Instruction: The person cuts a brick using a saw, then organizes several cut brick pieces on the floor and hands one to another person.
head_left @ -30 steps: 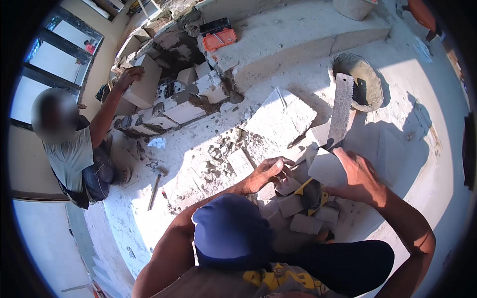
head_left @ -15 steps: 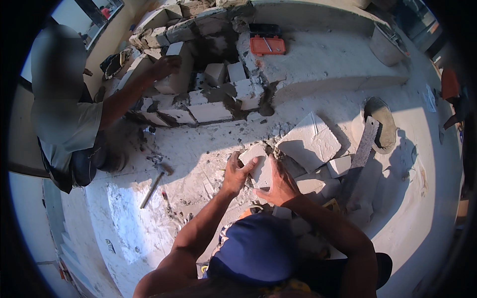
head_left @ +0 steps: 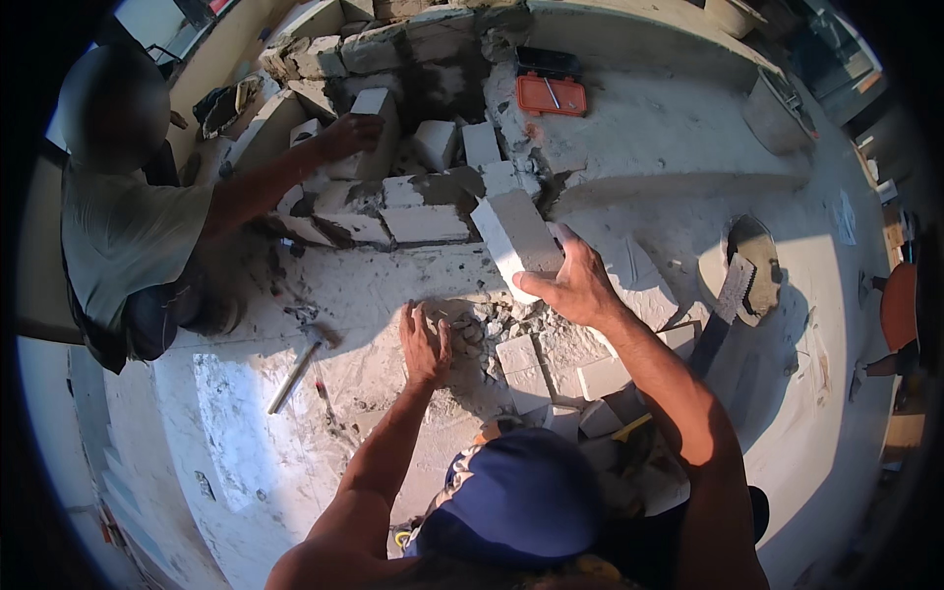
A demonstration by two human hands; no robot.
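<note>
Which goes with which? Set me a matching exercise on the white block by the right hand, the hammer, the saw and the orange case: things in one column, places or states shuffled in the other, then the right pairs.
Things
1. White block
2. Hammer
3. Saw
4. Orange case

Places or states
A. Open on the raised step
B. On the floor, to the left of the left hand
C. Toothed blade overlapping the round tub in the view
D. Held in the right hand

Right pairs: 1-D, 2-B, 3-C, 4-A
</note>
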